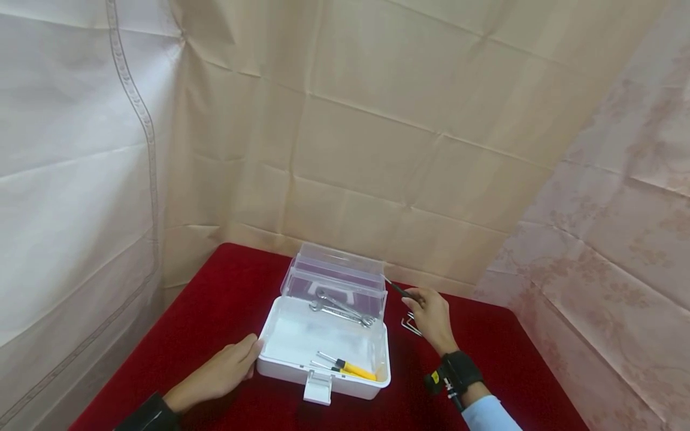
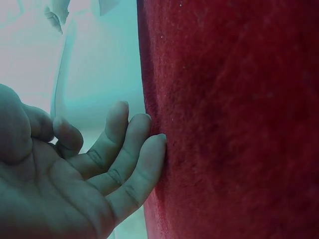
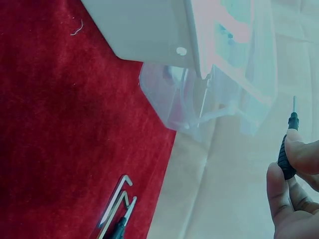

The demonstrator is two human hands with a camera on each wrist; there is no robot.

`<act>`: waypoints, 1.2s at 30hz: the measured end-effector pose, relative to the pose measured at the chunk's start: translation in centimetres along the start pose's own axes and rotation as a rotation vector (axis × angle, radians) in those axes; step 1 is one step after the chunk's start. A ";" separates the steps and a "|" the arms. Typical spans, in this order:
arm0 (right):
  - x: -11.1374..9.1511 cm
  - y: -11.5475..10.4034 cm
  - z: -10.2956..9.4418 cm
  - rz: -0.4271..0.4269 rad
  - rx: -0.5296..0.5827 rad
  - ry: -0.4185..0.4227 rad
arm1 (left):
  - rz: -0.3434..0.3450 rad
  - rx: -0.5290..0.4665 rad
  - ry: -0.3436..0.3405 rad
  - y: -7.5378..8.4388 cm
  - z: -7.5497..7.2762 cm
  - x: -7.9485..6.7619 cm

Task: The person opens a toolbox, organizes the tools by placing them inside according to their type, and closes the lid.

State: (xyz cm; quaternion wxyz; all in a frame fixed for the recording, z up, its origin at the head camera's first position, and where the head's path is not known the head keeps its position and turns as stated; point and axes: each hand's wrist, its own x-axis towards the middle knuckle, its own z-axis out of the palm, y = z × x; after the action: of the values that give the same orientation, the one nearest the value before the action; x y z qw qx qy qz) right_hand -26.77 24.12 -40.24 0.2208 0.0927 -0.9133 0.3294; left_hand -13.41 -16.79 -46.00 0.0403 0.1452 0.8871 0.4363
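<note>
A white plastic toolbox (image 1: 323,335) stands with its clear lid (image 1: 339,263) tipped back. At its left side is my left hand (image 1: 229,365), its thumb and index finger at the rim; in the left wrist view the other fingers (image 2: 144,157) are bent beside the outer wall. My right hand (image 1: 433,317) holds a black-handled screwdriver (image 3: 286,154) to the right of the lid, its shaft pointing up and away. Two wrenches (image 1: 342,308) lie at the back of the toolbox. Yellow-handled screwdrivers (image 1: 356,370) lie at its front right.
L-shaped hex keys (image 3: 115,199) and another black-handled screwdriver (image 3: 122,225) lie on the red cloth (image 1: 221,299) right of the toolbox. The front latch (image 1: 318,389) hangs down. A beige sheet (image 1: 356,161) rises behind the table.
</note>
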 end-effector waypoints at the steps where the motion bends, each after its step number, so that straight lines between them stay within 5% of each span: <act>1: 0.1 -0.1 0.0 -0.003 0.001 0.000 | 0.006 0.001 0.003 0.0 0.0 0.0; 36: 1.5 -2.2 2.7 -0.025 0.072 -0.020 | -0.027 -0.035 -0.004 -0.1 0.4 0.1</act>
State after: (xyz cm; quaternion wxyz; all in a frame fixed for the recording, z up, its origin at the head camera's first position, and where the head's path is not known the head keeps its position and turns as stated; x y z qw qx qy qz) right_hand -28.35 20.70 -40.13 0.2122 0.1151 -0.9018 0.3585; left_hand -13.46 -16.50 -46.32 0.0505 0.1331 0.8812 0.4507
